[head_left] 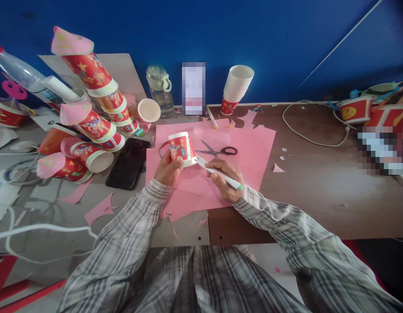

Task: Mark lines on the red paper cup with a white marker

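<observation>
My left hand [169, 168] is closed around the lower left side of a red printed paper cup [182, 147], which leans slightly above the pink paper [240, 182]. In my right hand [226, 177] is a white marker pen [225, 177] with a green end. Its tip points at the cup's rim on the right; whether it touches I cannot tell. Just beyond my hands, scissors [229, 151] with black handles lie on the pink paper, blades partly spread. Another white marker [212, 117] rests at the paper's far edge.
Behind stand a stack of paper cups [238, 84], a propped phone [193, 89] and a water bottle [160, 92]. At left are stacked cup rockets [99, 84] with pink cones and a black phone [128, 164]. A white cable [314, 143] and decorated cups [355, 109] are at right.
</observation>
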`<state>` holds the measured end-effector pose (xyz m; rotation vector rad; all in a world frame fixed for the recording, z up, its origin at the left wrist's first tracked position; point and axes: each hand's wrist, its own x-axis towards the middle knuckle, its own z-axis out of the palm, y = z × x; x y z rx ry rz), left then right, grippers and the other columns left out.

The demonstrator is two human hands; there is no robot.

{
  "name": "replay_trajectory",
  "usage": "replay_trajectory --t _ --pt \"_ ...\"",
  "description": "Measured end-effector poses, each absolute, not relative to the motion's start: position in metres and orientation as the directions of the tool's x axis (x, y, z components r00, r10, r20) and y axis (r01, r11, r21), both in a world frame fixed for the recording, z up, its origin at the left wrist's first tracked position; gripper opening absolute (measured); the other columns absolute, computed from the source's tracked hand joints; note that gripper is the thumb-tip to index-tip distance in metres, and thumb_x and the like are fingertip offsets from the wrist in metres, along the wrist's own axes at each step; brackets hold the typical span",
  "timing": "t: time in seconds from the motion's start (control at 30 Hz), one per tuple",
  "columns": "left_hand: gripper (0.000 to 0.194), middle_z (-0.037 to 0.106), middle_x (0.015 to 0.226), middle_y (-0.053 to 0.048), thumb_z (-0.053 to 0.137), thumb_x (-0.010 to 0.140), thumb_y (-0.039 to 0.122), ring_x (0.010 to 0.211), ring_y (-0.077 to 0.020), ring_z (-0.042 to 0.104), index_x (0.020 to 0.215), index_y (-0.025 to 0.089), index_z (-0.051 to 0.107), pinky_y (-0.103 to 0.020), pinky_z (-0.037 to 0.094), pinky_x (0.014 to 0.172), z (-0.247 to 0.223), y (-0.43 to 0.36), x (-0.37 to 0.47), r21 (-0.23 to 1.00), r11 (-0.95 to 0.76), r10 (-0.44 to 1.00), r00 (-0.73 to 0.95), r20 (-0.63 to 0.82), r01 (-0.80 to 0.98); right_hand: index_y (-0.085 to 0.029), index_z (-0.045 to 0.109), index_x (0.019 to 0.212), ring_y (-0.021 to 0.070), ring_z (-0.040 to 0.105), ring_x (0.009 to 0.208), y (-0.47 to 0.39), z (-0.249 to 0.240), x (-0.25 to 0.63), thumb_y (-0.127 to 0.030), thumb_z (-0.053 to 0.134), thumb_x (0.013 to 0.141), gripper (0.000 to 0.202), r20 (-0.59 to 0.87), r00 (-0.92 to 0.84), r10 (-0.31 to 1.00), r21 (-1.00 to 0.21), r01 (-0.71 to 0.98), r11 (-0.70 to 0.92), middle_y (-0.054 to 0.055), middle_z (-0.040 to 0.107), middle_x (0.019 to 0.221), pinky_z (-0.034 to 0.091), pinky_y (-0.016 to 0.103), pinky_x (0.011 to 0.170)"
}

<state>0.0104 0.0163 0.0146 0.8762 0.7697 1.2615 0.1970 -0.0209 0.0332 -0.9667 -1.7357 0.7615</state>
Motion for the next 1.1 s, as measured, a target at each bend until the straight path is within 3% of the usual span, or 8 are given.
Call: replay_trajectory --t 0.23,0.47,0.7,1.1 --pt "0.058 0.059 0.096 -0.006 0.069 0.063 0.054 0.089 -0.0222 0.058 0.104 0.019 0.049 -0.041 0.048 0.082 0.003 0.017 0.010 0.976 -0.044 0.984 0.161 0.080 -0.215 -0.018 0.053 0.109 0.0226 0.062 0.078 -0.022 0.037 0.197 -0.034 0.046 0.084 0.031 0.450 -0.287 0.845 -0.856 0.130 0.500 0.011 0.062 0.085 0.052 0.037 0.064" --pt "0.065 0.059 0.091 -0.007 0.073 0.058 0.053 0.081 -0.0197 0.056 0.104 0.014 0.048 -0.036 0.047 0.076 0.003 0.013 0.013 0.992 -0.114 0.983 0.139 0.120 -0.047 -0.018 0.054 0.110 0.0236 0.062 0.083 -0.020 0.041 0.193 -0.032 0.044 0.085 0.030 0.510 -0.315 0.800 -0.773 0.240 0.587 0.010 0.063 0.085 0.050 0.042 0.077" --pt "0.066 0.057 0.094 -0.007 0.072 0.059 0.053 0.082 -0.0195 0.054 0.106 0.015 0.047 -0.035 0.047 0.075 0.006 0.009 0.017 0.985 -0.172 0.975 0.143 0.168 0.014 -0.017 0.052 0.111 0.0236 0.062 0.082 -0.017 0.039 0.190 -0.028 0.045 0.084 0.030 0.584 -0.335 0.740 -0.700 0.253 0.667 0.009 0.064 0.085 0.049 0.041 0.078" --pt "0.067 0.058 0.094 -0.008 0.072 0.057 0.056 0.083 -0.0203 0.054 0.104 0.013 0.049 -0.036 0.045 0.080 0.004 0.013 0.012 0.990 -0.138 0.986 0.100 0.137 0.006 -0.017 0.055 0.105 0.0229 0.060 0.079 -0.019 0.038 0.190 -0.026 0.044 0.084 0.025 0.555 -0.323 0.766 -0.700 0.317 0.640 0.009 0.064 0.080 0.049 0.040 0.075"
